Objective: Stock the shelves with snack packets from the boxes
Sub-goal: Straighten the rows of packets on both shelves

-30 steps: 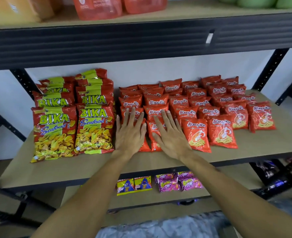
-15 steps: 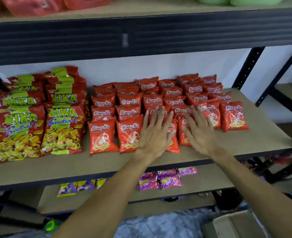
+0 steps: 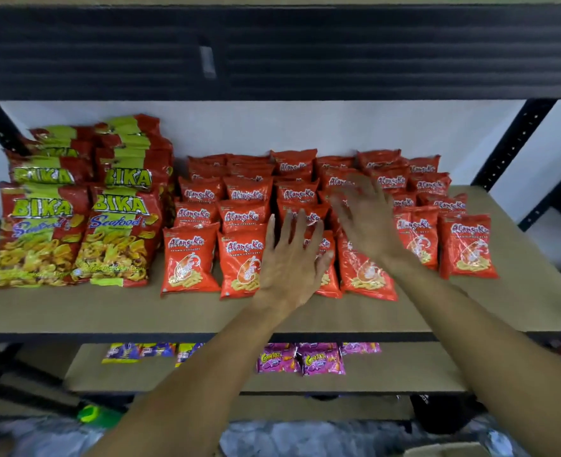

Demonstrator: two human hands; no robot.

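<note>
— Pressing flat, our left hand (image 3: 289,265) rests on the prawn-cracker packets (image 3: 190,258) right of the Bika bags (image 3: 117,232), fingers spread.
— Our right hand (image 3: 368,222) has fingers apart too; we should nudge rows gently.

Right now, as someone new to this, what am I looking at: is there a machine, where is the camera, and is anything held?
There is no machine: these are a person's two bare hands, filmed by one camera worn on the head, looking forward and down. The left hand lies flat, fingers straight, on the front red prawn cracker packets. The right hand is spread open over packets further back; it is blurred, so contact is unclear. Neither hand holds anything. The packets stand in rows on a brown shelf, beside larger Bika Seafood bags. Pink packets lie on the shelf below.
</note>
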